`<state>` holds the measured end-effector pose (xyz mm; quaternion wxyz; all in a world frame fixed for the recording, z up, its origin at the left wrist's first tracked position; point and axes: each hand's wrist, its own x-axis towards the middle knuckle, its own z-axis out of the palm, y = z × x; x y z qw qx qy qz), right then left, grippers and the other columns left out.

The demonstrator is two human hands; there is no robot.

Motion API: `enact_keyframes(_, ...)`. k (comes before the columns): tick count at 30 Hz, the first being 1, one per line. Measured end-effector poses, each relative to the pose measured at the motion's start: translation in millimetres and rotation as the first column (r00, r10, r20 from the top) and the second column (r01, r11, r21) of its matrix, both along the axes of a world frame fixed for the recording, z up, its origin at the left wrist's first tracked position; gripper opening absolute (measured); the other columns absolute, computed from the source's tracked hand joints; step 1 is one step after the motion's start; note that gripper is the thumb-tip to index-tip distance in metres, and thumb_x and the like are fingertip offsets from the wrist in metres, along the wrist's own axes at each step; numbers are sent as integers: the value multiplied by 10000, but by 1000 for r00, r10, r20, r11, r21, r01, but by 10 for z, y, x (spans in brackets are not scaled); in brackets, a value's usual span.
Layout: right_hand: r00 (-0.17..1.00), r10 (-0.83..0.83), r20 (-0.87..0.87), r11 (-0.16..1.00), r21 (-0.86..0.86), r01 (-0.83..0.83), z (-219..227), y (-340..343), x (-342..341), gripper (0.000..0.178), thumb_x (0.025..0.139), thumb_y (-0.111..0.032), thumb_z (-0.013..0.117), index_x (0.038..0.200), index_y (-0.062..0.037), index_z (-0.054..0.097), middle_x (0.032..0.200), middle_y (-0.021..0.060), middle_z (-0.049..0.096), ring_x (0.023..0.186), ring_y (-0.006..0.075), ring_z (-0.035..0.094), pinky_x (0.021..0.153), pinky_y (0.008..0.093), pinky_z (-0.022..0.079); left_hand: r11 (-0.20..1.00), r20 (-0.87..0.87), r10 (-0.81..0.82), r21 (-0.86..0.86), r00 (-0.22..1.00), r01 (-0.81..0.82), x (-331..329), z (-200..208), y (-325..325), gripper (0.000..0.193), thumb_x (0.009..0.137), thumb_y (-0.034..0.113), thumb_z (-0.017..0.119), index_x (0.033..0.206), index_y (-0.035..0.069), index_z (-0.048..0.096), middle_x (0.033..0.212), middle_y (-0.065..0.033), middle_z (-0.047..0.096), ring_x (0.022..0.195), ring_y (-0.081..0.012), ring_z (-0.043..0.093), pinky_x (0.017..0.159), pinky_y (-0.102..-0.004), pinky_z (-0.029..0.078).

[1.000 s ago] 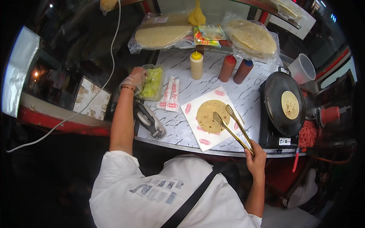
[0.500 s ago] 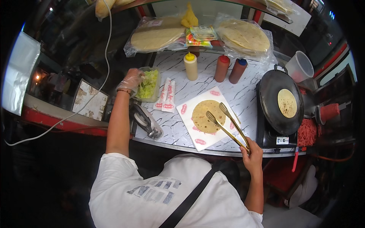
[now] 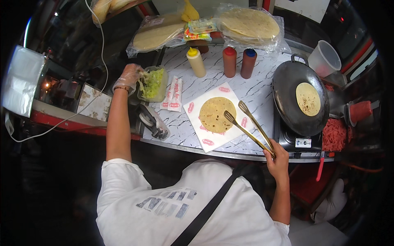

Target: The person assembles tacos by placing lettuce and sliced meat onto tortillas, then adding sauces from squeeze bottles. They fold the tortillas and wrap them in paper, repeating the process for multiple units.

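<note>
My left hand (image 3: 128,78), in a clear plastic glove, is at the left side of a clear tub (image 3: 165,88) of shredded lettuce (image 3: 152,82). Its fingers curl over the rim onto the lettuce, and the glove partly hides their tips. My right hand (image 3: 279,159) grips gold-coloured tongs (image 3: 259,132) by the handle end. The tongs' jaws are spread. One slotted tip lies over the right part of a flat tortilla (image 3: 216,115); the other is above the paper's right edge. Under the tortilla is white printed paper (image 3: 196,107).
A second tortilla (image 3: 308,99) lies on a black griddle (image 3: 287,110) over a stove. Squeeze bottles stand behind the paper: cream (image 3: 197,65), red (image 3: 230,63), brown-red with blue cap (image 3: 248,65). Wrapped packets (image 3: 175,96) lie beside the tub. Bagged tortillas (image 3: 250,26) sit behind.
The view has shifted, moving the counter left and up in the picture. My left hand has drawn back slightly toward the tub's left rim. The tongs have moved slightly right relative to the tortilla.
</note>
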<state>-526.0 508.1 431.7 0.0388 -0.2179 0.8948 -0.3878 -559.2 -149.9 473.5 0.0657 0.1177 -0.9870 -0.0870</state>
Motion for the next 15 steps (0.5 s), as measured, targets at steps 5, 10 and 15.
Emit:
enact_keyframes(5,997,19,-74,999,-26,-21,-20,73,-13,392,842,-111,724,1193,35,630,869,188,639,742,346,635,675,398,493,989,92,133,51,987,-138,-69,-165,-109,250,713,59,775,962,44,764,929,-195,725,911,-335,713,826,-410,553)
enact_keyframes(10,993,18,-117,999,-48,-24,-56,88,-25,405,840,-136,731,1204,13,635,798,158,617,674,325,613,620,400,479,981,168,157,88,973,-173,-25,-156,-95,239,718,68,740,954,45,766,896,-183,730,895,-333,717,827,-405,554)
enact_keyframes(15,989,-18,-144,1000,-23,14,-37,106,10,413,858,-187,728,1213,3,635,854,174,649,701,336,632,639,404,496,1000,16,-20,5,1000,20,93,293,520,258,703,81,686,949,40,753,889,-201,717,884,-373,700,814,-418,545)
